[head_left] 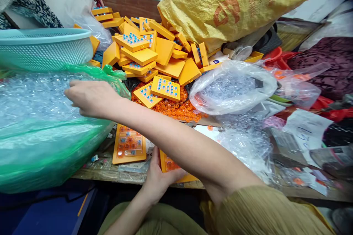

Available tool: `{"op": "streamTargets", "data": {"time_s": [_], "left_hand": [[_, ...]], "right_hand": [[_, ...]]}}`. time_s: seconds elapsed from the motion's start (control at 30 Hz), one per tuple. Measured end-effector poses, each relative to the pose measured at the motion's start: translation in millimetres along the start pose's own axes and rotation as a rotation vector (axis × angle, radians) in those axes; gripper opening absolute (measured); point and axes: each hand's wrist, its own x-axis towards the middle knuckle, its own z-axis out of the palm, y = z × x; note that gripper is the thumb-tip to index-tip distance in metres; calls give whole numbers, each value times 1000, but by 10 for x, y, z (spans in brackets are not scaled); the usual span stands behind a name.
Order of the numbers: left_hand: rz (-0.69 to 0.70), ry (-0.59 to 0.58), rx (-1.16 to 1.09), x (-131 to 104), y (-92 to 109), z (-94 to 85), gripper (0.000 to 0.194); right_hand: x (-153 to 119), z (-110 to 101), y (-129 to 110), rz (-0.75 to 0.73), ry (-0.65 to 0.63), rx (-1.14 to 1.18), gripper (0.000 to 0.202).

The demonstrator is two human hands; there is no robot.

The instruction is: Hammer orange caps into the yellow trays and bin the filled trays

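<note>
My right hand reaches across to the left, over small clear plastic pieces in a green plastic bag. Its fingers are curled together, and what they hold, if anything, is hidden. Down at the table's front edge, my left hand grips an orange tray, partly covered by my right forearm. To the left of it lies a second orange tray, its compartments holding orange rings and small blue-and-clear parts.
Behind is a heap of yellow-orange cases, some with blue-dotted faces. Orange rings lie below it. A light-blue basket stands left, a white bag of clear pieces right, a yellow sack at the back.
</note>
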Motion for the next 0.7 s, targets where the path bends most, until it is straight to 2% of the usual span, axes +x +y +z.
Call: {"op": "streamTargets", "data": {"time_s": [0.1, 0.17, 0.27, 0.37, 0.43, 0.53, 0.6, 0.7], "left_hand": [[-26, -31, -97, -9, 44, 15, 88], [-43, -39, -126, -20, 72, 21, 92], [-31, -50, -164, -38, 86, 24, 97], [-74, -65, -295, -44, 45, 25, 97], [-136, -39, -352, -38, -3, 22, 90], [-186, 18, -330, -20, -72, 4, 82], [-172, 23, -291, -12, -97, -9, 80], [-152, -4, -246, -13, -109, -8, 80]], "right_hand": [[-303, -291, -206, -237, -86, -373, 11], [-676, -569, -244, -314, -7, -400, 13], [-1365, -991, -67, -249, 82, -379, 9], [-1987, -1209, 229, -56, 87, -450, 11], [-2283, -1191, 369, 28, 41, -470, 12], [-2523, -1027, 445, 57, 23, -574, 16], [-2591, -915, 455, 24, 71, -628, 20], [-2647, -805, 502, 6, 216, -655, 24]]}}
